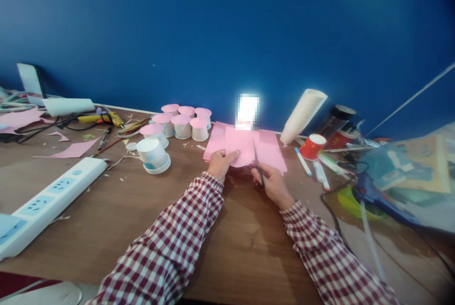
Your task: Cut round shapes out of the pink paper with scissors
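Observation:
My left hand pinches the left edge of a piece of pink paper between thumb and fingers. Closed around the handles of dark scissors is my right hand. The scissor blades point away from me and lie at the paper's right side; whether they are parted is hard to see. Behind and beneath the held piece lies a stack of pink sheets. Several upturned paper cups topped with pink discs stand to the left, and a white cup sits on a lid nearer me.
A white power strip and yellow glue gun lie left. On the right are a leaning stack of paper cups, a red cup, markers and a blue glue gun. A blue wall rises behind.

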Demonstrator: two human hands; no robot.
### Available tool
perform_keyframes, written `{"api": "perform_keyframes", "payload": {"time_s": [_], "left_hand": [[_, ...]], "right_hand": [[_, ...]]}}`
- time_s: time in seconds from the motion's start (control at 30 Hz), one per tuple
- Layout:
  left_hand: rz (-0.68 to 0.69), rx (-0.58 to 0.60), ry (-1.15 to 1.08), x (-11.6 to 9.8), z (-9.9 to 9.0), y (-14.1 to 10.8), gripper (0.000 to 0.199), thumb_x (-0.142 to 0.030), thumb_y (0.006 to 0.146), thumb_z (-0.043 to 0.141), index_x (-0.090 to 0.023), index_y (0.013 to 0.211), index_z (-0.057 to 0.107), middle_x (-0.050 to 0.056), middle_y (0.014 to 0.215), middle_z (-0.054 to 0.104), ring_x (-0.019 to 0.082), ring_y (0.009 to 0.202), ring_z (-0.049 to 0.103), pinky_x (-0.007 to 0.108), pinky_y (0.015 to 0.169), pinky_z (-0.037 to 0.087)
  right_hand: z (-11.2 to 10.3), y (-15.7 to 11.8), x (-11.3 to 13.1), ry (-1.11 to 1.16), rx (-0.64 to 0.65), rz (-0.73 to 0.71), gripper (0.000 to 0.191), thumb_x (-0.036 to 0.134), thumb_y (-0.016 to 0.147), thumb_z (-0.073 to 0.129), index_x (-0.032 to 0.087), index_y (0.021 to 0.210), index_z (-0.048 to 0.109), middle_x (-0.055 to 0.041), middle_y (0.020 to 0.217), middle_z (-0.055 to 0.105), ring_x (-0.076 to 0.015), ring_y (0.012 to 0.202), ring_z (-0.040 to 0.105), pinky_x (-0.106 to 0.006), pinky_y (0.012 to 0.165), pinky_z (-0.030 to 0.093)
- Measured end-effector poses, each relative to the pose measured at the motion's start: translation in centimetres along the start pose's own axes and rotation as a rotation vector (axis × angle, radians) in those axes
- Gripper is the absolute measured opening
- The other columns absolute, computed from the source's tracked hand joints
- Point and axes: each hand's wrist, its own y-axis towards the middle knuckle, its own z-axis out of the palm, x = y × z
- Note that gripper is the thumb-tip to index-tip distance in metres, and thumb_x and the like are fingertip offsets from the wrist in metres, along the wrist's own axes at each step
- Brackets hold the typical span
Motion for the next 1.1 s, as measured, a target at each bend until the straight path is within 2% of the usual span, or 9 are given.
{"api": "perform_keyframes", "payload": {"time_s": [0.3, 0.57, 1.1], "left_hand": [[-0.022, 0.008, 0.001, -0.31, 0.03, -0.08, 0.031, -0.034, 0.054, 0.082, -0.009, 0.069, 0.071, 0.006, 0.06, 0.065, 0.015, 0.06, 0.059, 0.028, 0.061, 0.048], [-0.041, 0.017, 0.004, -0.48, 0.1, -0.05, 0.031, -0.033, 0.052, 0.082, -0.009, 0.063, 0.068, 0.005, 0.059, 0.064, 0.014, 0.057, 0.057, 0.028, 0.06, 0.047], [-0.05, 0.011, -0.001, -0.75, 0.02, -0.03, 0.032, -0.033, 0.052, 0.083, -0.008, 0.068, 0.07, 0.005, 0.058, 0.065, 0.014, 0.057, 0.058, 0.026, 0.057, 0.045]], "right_hand": [[0.08, 0.06, -0.12, 0.035, -0.008, 0.003, 0.041, 0.046, 0.077, 0.062, 0.011, 0.098, 0.067, 0.0015, 0.057, 0.054, -0.0114, 0.051, 0.051, -0.024, 0.05, 0.042], [0.05, 0.04, -0.07, 0.035, -0.014, 0.01, 0.045, 0.049, 0.076, 0.062, 0.011, 0.1, 0.067, 0.0011, 0.059, 0.055, -0.0121, 0.053, 0.052, -0.025, 0.051, 0.043], [0.05, -0.01, 0.46, 0.002, -0.007, 0.005, 0.047, 0.048, 0.076, 0.061, 0.011, 0.103, 0.068, 0.002, 0.056, 0.053, -0.0118, 0.051, 0.05, -0.025, 0.05, 0.043]]}}
